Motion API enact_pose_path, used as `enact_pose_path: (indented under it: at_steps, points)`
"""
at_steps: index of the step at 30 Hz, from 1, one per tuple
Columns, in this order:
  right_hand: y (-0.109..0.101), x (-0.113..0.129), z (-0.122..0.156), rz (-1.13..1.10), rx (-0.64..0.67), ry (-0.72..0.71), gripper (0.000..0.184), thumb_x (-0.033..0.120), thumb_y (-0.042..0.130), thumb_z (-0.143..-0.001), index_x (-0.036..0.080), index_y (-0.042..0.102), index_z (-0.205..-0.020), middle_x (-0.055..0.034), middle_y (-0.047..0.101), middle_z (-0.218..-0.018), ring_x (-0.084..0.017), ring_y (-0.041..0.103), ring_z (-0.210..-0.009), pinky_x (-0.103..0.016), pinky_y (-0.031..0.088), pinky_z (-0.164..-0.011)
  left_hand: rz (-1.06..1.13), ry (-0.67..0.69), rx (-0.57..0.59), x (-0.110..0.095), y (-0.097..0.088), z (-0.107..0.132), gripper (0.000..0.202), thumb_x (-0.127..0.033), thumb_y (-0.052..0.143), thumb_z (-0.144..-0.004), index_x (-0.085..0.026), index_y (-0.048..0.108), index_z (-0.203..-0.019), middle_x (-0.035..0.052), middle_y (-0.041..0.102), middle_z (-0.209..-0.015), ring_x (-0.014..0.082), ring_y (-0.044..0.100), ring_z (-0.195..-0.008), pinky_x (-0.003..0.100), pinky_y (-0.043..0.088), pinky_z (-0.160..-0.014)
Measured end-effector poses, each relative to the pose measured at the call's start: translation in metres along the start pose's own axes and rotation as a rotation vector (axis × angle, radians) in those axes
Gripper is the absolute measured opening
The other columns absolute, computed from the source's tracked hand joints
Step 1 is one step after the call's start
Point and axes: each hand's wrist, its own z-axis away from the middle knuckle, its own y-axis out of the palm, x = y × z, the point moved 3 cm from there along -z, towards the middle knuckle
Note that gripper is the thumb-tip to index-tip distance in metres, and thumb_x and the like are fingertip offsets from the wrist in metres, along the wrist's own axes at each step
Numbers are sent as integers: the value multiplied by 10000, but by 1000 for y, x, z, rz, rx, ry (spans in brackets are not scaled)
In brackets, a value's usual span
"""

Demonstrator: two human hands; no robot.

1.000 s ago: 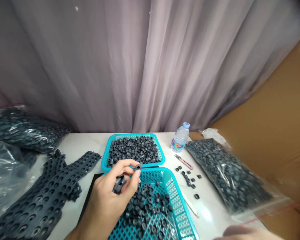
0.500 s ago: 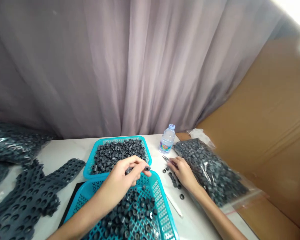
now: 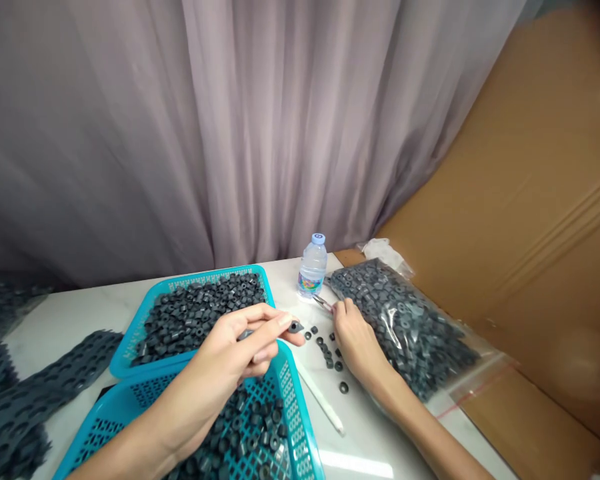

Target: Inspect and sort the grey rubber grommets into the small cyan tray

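Left hand [image 3: 247,341], fingers curled, pinches a small holed black piece [image 3: 295,327] just past the far right corner of the near basket [image 3: 299,417]; it looks light, firm, rubbery, best held by its sides. Right hand [image 3: 356,339] closes round snips [image 3: 323,303] near the bottle [image 3: 313,267].

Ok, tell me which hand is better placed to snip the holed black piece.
Probably the right hand: it grips the thread snips, while the left hand pinches the holed black piece.
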Motion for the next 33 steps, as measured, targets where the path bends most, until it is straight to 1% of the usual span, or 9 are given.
enact_pose_path:
  at_steps: [5, 7, 10, 13, 17, 21, 26, 29, 33]
  points:
    - [-53, 18, 22, -243, -147, -4, 261, 247, 278, -1153, 182, 531, -1174, -71, 619, -1013, -189, 663, -851, -288, 567, -777, 58, 1, -19, 8, 7, -12, 334, -495, 729, -947, -162, 721, -948, -29, 538, -748, 93, 180, -599, 217, 163, -513]
    - [-71, 28, 31, -554, -203, -51, 243, 334, 426, -1138, 204, 536, -1311, -50, 643, -1010, -177, 677, -854, -265, 583, -760, 64, 17, -52, 11, 6, -17, 328, -499, 731, -948, -171, 712, -948, -11, 587, -816, 100, 209, -623, 203, 203, -529]
    - [-85, 42, 40, -750, -193, -182, 369, 335, 584, -1084, 260, 565, -1445, -53, 652, -1072, -171, 686, -899, -250, 596, -768, 57, 44, -100, 15, 4, -21, 340, -517, 731, -948, -178, 701, -947, -14, 592, -839, 108, 220, -648, 191, 255, -571]
    - [-87, 46, 44, -706, -231, -263, 385, 266, 591, -1079, 278, 598, -1463, -45, 622, -989, -158, 653, -797, -229, 563, -643, 66, 46, -128, 20, 3, -23, 343, -523, 753, -931, -186, 687, -920, -38, 535, -782, 112, 222, -653, 188, 282, -599]
    - [-84, 48, 48, -588, -329, -370, 374, 179, 563, -1081, 236, 595, -1449, -65, 633, -983, -164, 661, -786, -242, 534, -615, 118, 13, -118, 26, 8, -21, 326, -521, 776, -913, -205, 706, -957, -43, 506, -765, 112, 303, -680, 170, 338, -640]
    - [-86, 49, 53, -506, -422, -451, 337, 109, 526, -1081, 196, 616, -1394, -47, 643, -864, -154, 620, -682, -254, 494, -585, 173, -26, -118, 28, 14, -17, 329, -523, 808, -884, -219, 720, -975, -33, 537, -794, 112, 392, -727, 163, 402, -720]
    - [-93, 47, 52, -584, -368, -384, 370, 215, 617, -1064, 195, 619, -1433, -35, 609, -857, -157, 597, -685, -261, 518, -606, 208, -38, -117, 30, 16, -15, 361, -530, 828, -860, -218, 726, -1009, -48, 481, -743, 106, 379, -691, 163, 407, -694]
    - [-96, 49, 51, -627, -344, -408, 431, 259, 636, -1060, 213, 589, -1486, -23, 575, -848, -156, 593, -687, -262, 532, -615, 242, -64, -117, 31, 18, -15, 449, -578, 870, -789, -195, 713, -963, -59, 452, -684, 101, 333, -644, 162, 358, -613]
    - [-97, 54, 53, -680, -300, -444, 371, 242, 630, -1063, 213, 626, -1433, -33, 602, -869, -155, 612, -708, -258, 539, -628, 287, -67, -102, 30, 23, -10, 506, -603, 899, -736, -197, 698, -960, -70, 439, -629, 97, 311, -613, 161, 326, -566]
